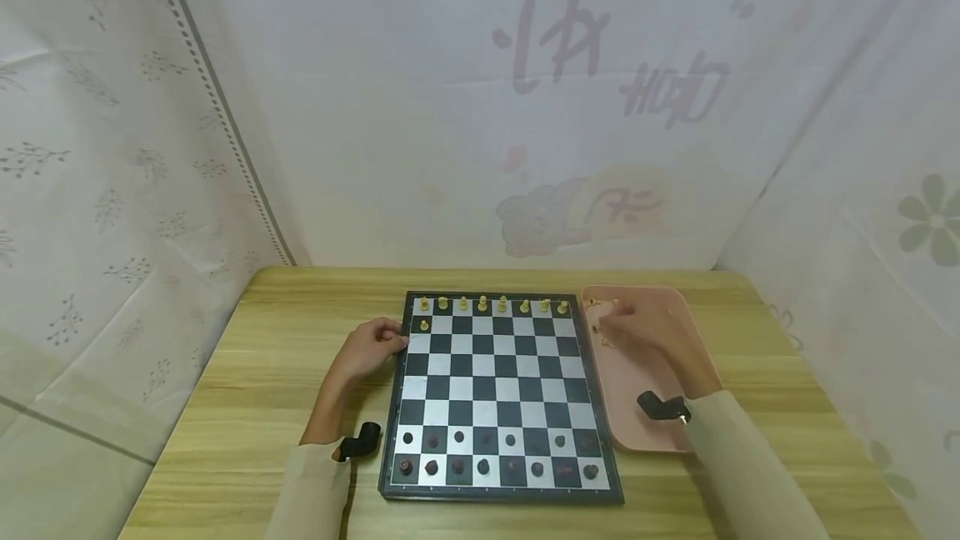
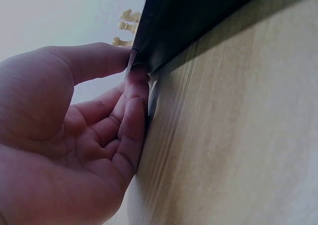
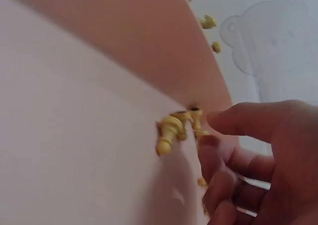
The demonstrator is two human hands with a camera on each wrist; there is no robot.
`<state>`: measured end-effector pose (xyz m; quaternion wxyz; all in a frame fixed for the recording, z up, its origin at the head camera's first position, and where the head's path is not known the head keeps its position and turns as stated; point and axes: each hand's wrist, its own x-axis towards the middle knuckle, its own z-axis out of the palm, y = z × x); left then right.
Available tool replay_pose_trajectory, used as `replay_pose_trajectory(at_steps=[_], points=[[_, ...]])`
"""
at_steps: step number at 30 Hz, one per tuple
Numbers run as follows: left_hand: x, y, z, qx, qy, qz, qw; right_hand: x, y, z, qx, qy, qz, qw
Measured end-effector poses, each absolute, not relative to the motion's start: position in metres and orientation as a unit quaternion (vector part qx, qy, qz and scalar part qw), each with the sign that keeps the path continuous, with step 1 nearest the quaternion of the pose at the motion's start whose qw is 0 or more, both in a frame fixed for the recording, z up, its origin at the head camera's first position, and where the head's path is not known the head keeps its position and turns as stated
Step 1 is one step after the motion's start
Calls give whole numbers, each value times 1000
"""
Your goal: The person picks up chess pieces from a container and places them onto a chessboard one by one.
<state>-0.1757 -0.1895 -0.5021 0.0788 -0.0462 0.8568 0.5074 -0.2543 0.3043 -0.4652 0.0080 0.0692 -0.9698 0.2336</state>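
Cream chess pieces [image 3: 171, 130] lay in pink tray [image 1: 637, 423], right hand [image 1: 637, 332] reached among them, fingers loosely curled, left hand [image 1: 367, 348] pinched chessboard [image 1: 495, 390] edge on worktop [image 1: 247, 390].

1. A desk [image 1: 262, 373] of pale wood with a streaked grain is seen, lit softly and evenly
2. It is enclosed on three sides by white fabric sheets hung as walls
3. The left sheet [image 1: 90, 190] is printed with grey leafy sprigs and a dotted stripe
4. The back sheet [image 1: 480, 107] is marked with faint pink characters and a bear figure
5. The right sheet [image 1: 885, 215] is printed with green flowers
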Motion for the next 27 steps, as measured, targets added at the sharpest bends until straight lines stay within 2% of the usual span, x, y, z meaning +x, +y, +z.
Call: replay_pose_trajectory(at_steps=[3, 7, 13, 27], points=[[-177, -190, -504, -46, 858, 506, 79, -255, 299, -470, 21, -961, 269, -61], [-177, -190, -504, -46, 858, 506, 78, -262, 296, -478, 4, -945, 304, -117], [-176, -190, -503, -46, 859, 505, 78, -264, 293, -480, 3, -949, 293, -116], [-175, -189, -502, -41, 859, 505, 78, -267, 291, -484, 71, -944, 311, -85]])
